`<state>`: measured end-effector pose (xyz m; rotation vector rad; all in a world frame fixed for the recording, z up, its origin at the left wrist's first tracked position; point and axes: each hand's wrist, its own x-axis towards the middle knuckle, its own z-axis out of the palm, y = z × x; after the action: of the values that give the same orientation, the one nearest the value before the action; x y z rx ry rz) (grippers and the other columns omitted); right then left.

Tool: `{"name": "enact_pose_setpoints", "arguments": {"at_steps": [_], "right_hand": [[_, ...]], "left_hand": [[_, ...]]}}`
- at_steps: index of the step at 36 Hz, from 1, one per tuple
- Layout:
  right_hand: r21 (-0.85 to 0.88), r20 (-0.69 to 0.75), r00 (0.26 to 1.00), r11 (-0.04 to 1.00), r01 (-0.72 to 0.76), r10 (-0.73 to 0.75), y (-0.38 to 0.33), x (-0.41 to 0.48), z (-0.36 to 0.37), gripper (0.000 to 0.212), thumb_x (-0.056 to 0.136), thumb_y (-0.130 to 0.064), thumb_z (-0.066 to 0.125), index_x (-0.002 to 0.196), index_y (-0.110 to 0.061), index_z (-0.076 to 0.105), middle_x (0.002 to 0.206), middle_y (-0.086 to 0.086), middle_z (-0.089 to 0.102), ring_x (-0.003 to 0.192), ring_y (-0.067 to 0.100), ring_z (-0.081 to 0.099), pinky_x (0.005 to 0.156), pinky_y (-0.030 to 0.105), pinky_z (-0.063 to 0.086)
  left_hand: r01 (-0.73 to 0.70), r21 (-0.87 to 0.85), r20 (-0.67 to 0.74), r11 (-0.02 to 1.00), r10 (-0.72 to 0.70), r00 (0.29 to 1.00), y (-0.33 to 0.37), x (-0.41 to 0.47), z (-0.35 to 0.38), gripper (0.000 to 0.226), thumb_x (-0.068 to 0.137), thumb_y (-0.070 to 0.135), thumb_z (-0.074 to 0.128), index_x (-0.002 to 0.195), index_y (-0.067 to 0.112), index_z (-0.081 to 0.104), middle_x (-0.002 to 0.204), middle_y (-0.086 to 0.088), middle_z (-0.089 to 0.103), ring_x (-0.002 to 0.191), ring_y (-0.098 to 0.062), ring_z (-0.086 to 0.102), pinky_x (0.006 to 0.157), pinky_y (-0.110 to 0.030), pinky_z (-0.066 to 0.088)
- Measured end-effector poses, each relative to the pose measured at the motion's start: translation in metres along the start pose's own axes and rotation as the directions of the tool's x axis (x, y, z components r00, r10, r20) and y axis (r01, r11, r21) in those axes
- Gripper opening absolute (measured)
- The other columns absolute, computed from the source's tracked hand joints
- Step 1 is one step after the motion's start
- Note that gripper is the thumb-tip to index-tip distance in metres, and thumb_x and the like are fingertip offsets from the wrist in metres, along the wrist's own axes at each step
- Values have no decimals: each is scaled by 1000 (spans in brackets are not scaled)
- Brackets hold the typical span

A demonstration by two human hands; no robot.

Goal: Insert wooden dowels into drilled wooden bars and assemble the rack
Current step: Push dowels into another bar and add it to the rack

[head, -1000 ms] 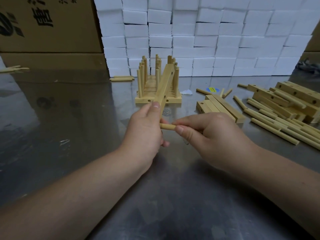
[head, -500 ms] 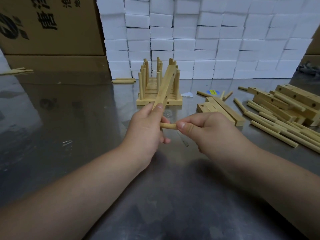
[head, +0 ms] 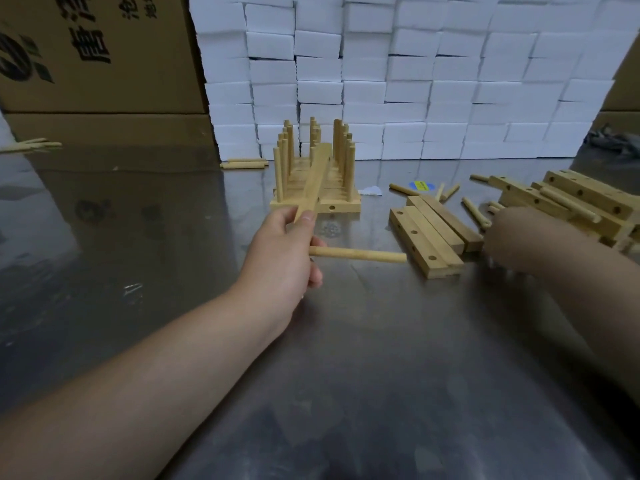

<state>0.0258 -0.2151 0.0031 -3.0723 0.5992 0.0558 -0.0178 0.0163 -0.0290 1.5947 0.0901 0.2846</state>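
My left hand [head: 284, 258] grips the near end of a drilled wooden bar [head: 317, 180] that slants up and away from me. A dowel [head: 356, 253] sticks out sideways to the right from the bar's lower end. My right hand [head: 519, 237] is blurred, off to the right over the pile of loose dowels [head: 476, 211] and drilled bars [head: 581, 195]; whether it holds anything cannot be told. Behind the held bar stands an assembled rack [head: 315, 202] with several upright dowels.
Three drilled bars [head: 427, 230] lie flat right of centre on the steel table [head: 346, 375]. Stray dowels [head: 244, 163] lie at the foot of a wall of white foam blocks [head: 398, 71]. Cardboard boxes [head: 97, 57] stand at the back left.
My right hand let go of the dowel and moved right to the pile of parts. The dowel now stays in the bar, which my left hand still holds.
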Motion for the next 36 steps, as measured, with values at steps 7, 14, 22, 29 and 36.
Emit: {"name": "enact_pose_setpoints", "arguments": {"at_steps": [7,14,22,29,36], "right_hand": [[-96,-53,997,994,52,-58,5,0,6,37,86,-8,51,123,-10,54,85,7,49,67,19,43,61,30,41],[-22,-81,996,999,42,-44,3,-4,3,40,89,-7,48,129,-7,48,115,15,55,93,27,53,73,32,44],[19,-150,988,999,28,-25,2,-5,0,27,89,-6,49,112,-5,61,95,14,60,74,23,52,65,31,47],[405,-621,778,810,423,-96,1,-18,-3,27,95,-30,44,111,-27,64,77,4,62,60,19,49,49,27,34],[460,-592,651,464,757,-475,-26,-55,7,20,87,-27,58,99,-41,66,52,-39,51,53,-17,49,50,5,35]], "left_hand": [[2,31,15,1000,-3,1000,1,-1,-1,23,98,31,42,118,29,52,70,4,58,34,-7,43,48,-28,43],[7,49,37,999,-9,999,0,-2,-2,23,98,32,42,118,28,53,64,8,59,35,-7,44,47,-27,45],[15,46,54,999,-18,998,1,-3,-1,21,98,31,42,116,28,53,56,10,59,36,-8,44,47,-28,45],[19,10,96,1000,-20,995,2,-4,-2,16,98,30,42,96,36,57,54,12,61,36,-8,45,47,-27,44],[-9,-32,195,999,16,981,2,-7,-3,30,98,27,43,125,35,55,58,5,64,37,-8,44,40,-19,40]]}}
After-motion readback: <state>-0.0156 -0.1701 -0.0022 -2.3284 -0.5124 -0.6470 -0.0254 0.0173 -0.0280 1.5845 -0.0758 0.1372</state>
